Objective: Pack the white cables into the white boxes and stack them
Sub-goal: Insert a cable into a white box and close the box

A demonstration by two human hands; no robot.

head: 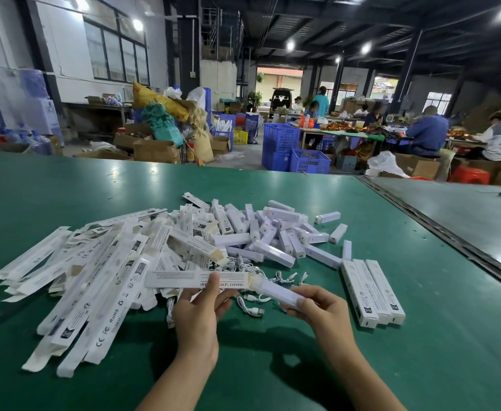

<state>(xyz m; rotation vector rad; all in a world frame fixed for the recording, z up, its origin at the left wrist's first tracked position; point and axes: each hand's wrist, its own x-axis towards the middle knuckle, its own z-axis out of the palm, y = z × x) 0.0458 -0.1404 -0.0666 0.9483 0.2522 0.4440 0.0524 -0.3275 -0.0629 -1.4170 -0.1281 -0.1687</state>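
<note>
My left hand [197,312] grips a long white box [184,279] printed "SMART SENSOR LAMP", held level above the green table [421,336]. My right hand [317,307] pinches a white lamp bar [278,293] whose left end sits in the box's open right end. Loose white cables [252,304] lie on the table just behind and under my hands. Three filled white boxes [372,292] lie side by side to the right of my right hand.
A heap of flat, unfolded white boxes [74,274] spreads across the left. A pile of white lamp bars [273,232] lies behind the cables. A seam [439,229] runs between this table and another on the right. People work at tables far back right.
</note>
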